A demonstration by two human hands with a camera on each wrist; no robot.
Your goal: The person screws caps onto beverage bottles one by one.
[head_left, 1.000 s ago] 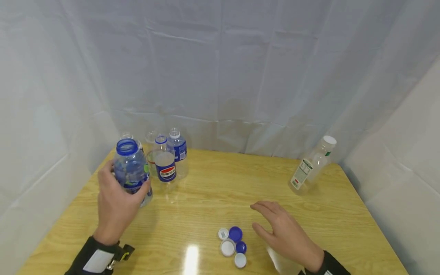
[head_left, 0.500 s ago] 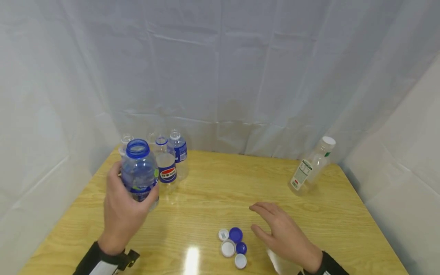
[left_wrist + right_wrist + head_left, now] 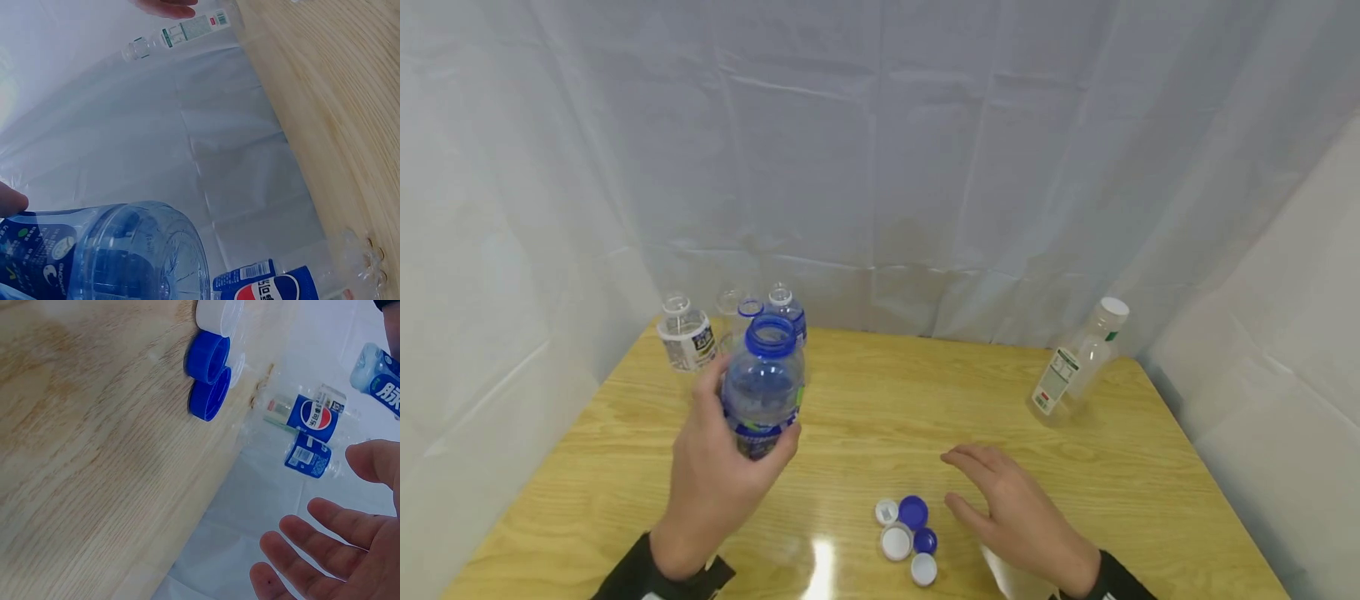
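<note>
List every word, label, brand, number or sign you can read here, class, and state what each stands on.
"脉", on the blue bottle in the left hand; its smaller print is blurred.
"事可", apparently, beside a red, white and blue Pepsi roundel, on the Pepsi bottle.
Too small or blurred to read: the print on the blue-labelled bottle, white-labelled bottle and white-capped bottle.

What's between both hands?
Head view: three round white plastic caps and two round blue plastic caps, on the yellow wooden table, nearer the right hand.
</note>
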